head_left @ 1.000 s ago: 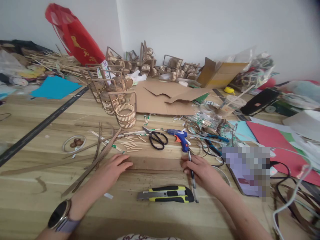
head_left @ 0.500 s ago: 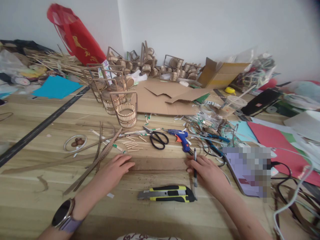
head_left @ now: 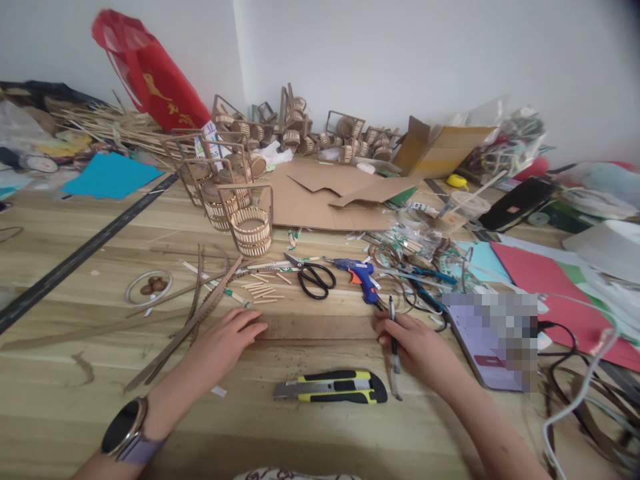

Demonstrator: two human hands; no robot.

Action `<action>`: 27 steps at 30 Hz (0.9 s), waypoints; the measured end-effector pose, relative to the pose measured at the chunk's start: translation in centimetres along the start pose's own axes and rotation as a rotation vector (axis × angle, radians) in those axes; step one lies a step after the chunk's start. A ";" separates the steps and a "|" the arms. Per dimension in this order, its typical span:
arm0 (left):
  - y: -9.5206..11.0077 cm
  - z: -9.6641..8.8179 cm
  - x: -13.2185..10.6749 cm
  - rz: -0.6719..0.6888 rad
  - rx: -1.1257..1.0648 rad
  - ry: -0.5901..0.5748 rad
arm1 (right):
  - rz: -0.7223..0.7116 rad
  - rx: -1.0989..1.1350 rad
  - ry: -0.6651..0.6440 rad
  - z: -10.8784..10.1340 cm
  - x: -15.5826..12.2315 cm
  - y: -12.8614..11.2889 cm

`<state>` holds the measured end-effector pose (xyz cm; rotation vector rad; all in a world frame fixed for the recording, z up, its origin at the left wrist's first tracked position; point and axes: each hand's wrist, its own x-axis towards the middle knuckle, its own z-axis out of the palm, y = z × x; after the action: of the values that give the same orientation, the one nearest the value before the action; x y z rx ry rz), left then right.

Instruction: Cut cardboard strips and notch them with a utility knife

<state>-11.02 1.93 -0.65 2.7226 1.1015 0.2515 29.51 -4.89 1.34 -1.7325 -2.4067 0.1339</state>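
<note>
A flat brown strip [head_left: 320, 327] lies crosswise on the wooden floor between my hands. My left hand [head_left: 227, 340] rests on its left end, fingers stretched flat. At the strip's right end sits my right hand [head_left: 417, 347], its fingers closed round a dark pen [head_left: 394, 347] that points away from me. A yellow and black utility knife [head_left: 333, 388] lies just in front of the strip, nearer to me. On my left wrist is a watch [head_left: 123, 430].
Black scissors [head_left: 313, 273] and a blue glue gun [head_left: 363, 277] lie beyond the strip. Small woven baskets [head_left: 250, 230], cardboard sheets [head_left: 330, 193], bamboo strips [head_left: 190, 313], a red bag [head_left: 150, 70] and coloured paper [head_left: 550, 280] fill the surroundings. Cables [head_left: 575, 393] trail at right.
My right hand has slid a little to the right along the strip's end and the pen has turned more upright. The left hand has stayed put.
</note>
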 end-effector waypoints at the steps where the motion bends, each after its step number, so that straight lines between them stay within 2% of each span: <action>1: -0.1 0.1 0.0 0.002 0.005 0.007 | 0.003 0.001 -0.002 0.0 0.0 0.0; 11: -0.6 0.2 -0.3 0.009 0.069 0.055 | -0.012 0.003 -0.056 0.2 0.3 -0.8; 17: -0.4 -0.4 -0.2 0.053 0.064 0.058 | -0.029 -0.038 -0.040 -0.9 0.5 -0.9; 21: -0.3 -0.3 -0.2 0.079 0.069 0.037 | 0.000 -0.074 -0.051 -1.1 0.4 -1.0; 27: -0.7 -0.3 0.1 0.040 0.009 0.046 | 0.052 -0.110 -0.085 -0.7 0.4 -1.6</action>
<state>-11.45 2.50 -0.53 2.7620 1.0626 0.3179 28.05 -5.05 2.34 -1.8742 -2.4724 0.0854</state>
